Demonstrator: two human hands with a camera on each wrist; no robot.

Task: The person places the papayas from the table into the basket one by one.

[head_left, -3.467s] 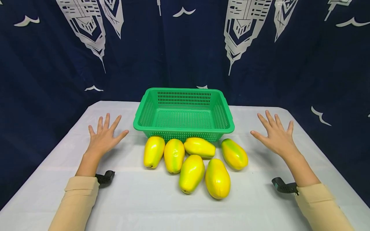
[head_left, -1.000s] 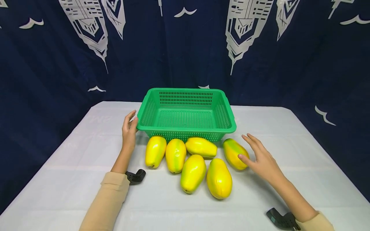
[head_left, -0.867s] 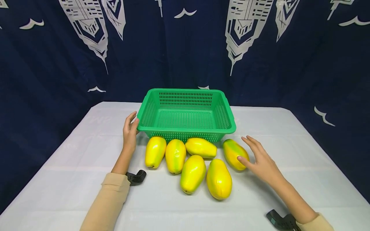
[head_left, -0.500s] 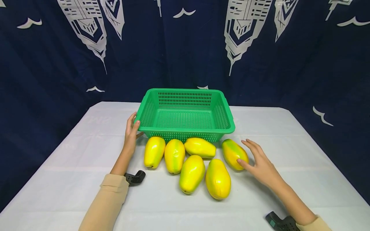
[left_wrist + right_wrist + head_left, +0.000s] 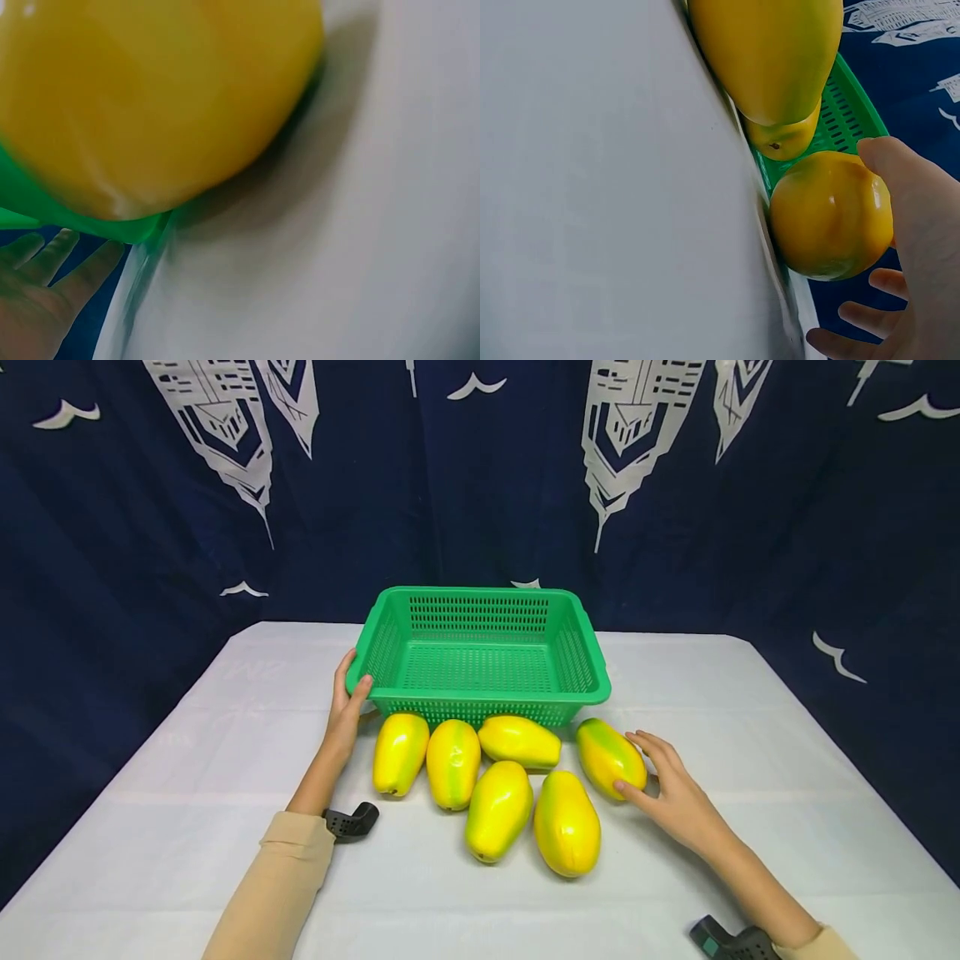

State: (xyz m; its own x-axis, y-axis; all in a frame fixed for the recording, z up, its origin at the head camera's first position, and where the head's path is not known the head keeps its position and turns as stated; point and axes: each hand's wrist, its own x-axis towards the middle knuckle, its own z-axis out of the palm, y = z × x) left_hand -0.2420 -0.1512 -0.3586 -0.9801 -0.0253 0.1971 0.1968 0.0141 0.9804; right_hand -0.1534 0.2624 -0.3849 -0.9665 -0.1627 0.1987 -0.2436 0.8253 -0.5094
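My left hand [image 5: 347,714] is at the near left corner of the green plastic basket [image 5: 480,698], its thumb over the rim and its fingers along the outer side. The left wrist view shows those fingers [image 5: 64,262] partly, beside the basket and below a close yellow papaya [image 5: 165,97]. My right hand [image 5: 678,797] is around the right end of the rightmost yellow-green papaya [image 5: 609,760]. Its thumb touches that papaya [image 5: 832,217] in the right wrist view; the other visible fingers are spread and fairly straight. The papaya lies on the table.
Several more papayas lie before the basket: a left one [image 5: 401,755], a sideways one [image 5: 519,742], and two nearer ones, a left [image 5: 498,812] and a right [image 5: 567,825]. A white cloth covers the table [image 5: 420,910]. Behind hangs a dark blue curtain [image 5: 480,485].
Both hands have come inward from spread positions at the sides. The left thumb has moved over the basket rim. The right hand has closed in on the rightmost papaya.
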